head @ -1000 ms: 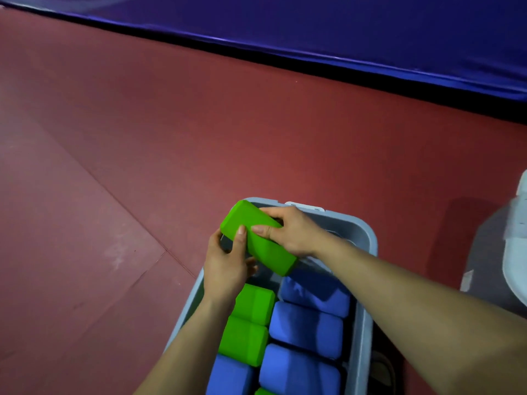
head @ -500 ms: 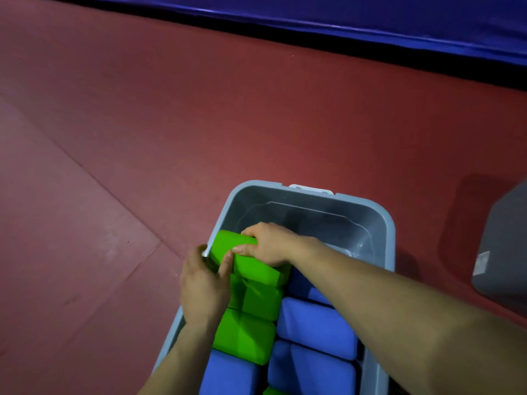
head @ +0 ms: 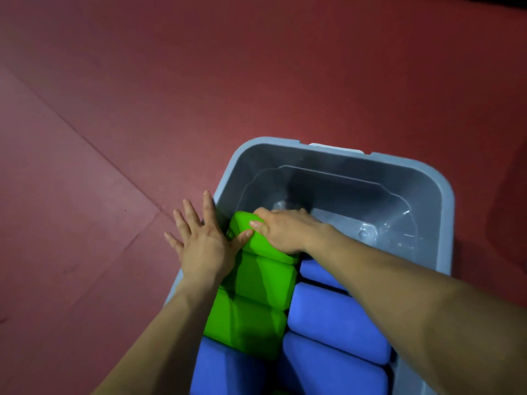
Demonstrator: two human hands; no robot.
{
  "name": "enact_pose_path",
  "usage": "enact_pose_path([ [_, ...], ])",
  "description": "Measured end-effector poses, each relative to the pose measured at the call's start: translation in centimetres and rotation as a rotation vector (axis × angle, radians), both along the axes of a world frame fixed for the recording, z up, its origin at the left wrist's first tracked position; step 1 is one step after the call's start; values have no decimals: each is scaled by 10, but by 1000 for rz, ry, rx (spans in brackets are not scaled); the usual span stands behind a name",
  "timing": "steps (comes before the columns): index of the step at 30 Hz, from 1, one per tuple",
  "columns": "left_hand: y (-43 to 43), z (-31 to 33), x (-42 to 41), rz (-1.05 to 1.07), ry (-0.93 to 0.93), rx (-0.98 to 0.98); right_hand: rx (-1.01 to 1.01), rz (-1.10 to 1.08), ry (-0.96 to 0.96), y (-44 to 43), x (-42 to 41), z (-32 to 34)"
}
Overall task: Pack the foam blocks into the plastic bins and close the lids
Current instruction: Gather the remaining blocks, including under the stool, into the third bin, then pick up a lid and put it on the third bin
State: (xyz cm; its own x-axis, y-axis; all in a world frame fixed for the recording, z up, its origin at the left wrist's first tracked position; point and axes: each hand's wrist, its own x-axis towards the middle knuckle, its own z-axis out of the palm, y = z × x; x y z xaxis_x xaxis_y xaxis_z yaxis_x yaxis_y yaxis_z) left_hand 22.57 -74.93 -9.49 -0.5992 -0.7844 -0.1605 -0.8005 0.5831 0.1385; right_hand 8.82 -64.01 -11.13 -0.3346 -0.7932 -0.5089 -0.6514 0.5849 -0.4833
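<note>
A grey plastic bin (head: 336, 155) stands open on the red floor. Inside it, a green foam block (head: 256, 246) sits at the far end of the left row, on edge beside two other green blocks (head: 256, 303). My right hand (head: 285, 230) grips this block from above, fingers curled over its far side. My left hand (head: 199, 240) lies over the bin's left rim with fingers spread straight, its thumb touching the block. Blue blocks (head: 330, 323) fill the right row and the near left (head: 228, 369). The far part of the bin holds nothing.
Red matted floor (head: 142, 109) surrounds the bin, with a seam running diagonally at the left. A white latch (head: 336, 146) shows on the bin's far rim. No lid is in view.
The green block went from above the bin down into the left row. My left hand let go of it and spread flat. The view tilted lower and closer.
</note>
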Motion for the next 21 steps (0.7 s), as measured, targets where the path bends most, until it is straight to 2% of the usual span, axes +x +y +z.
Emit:
enact_pose_path([
  [5,-3,-2,-4,50,-8,-16,60,-10,211,-5,7,-2],
  [11,23,30,14,49,-45,-9,28,-106,245,53,24,23],
  [17,73,106,50,-14,-18,-12,-7,-122,300,151,29,124],
  [21,125,174,36,-117,92,-6,17,-176,364,218,30,200],
])
